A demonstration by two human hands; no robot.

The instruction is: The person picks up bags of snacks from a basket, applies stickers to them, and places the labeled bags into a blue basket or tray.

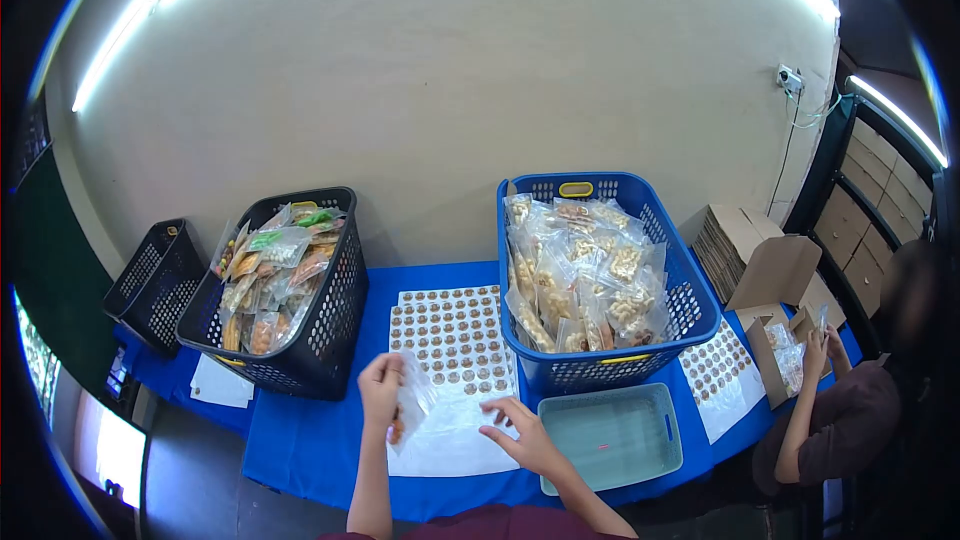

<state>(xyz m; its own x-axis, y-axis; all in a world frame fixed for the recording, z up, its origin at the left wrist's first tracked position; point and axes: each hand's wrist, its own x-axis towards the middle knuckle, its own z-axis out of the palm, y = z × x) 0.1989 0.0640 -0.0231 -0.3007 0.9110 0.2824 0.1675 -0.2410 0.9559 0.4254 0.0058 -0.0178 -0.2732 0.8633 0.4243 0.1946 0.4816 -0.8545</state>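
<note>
My left grip (pixel 380 387) pinches a clear plastic pouch with orange-brown contents (pixel 414 398), lower centre of frame, over a white sheet of round brown labels (pixel 450 445). My right grip (pixel 530 442) is parted, nothing visible in it, just right of the pouch. Risk: one-handed hold on slick film, pouch could slip. Sheet, if unfixed, could skid or crease on the blue-covered desk (pixel 300 440) if my wrist drags it.
</note>
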